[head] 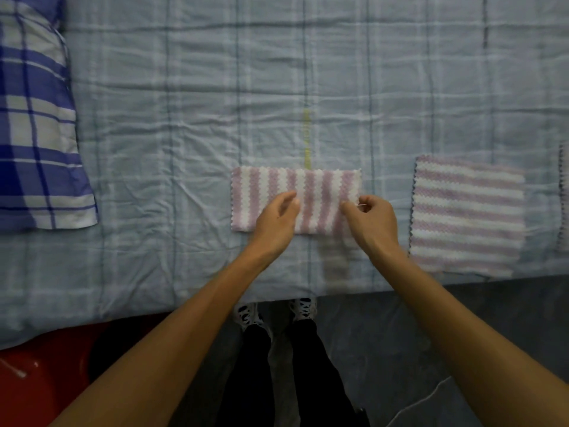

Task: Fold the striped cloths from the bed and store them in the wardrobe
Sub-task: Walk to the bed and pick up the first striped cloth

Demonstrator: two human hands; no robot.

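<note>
Striped cloth (pixel 311 192) folded on bed (pixel 184 118), right hand (pixel 371 223) fingers pinching its edge, left hand (pixel 277 223) fingers loose

view: head camera, the only one | position: sitting above the bed (pixel 184 118) edge, person standing | facing: looking forward and steeply down | range: showing near arms, mattress top, floor (pixel 400 334) and feet (pixel 277 312) below
</note>
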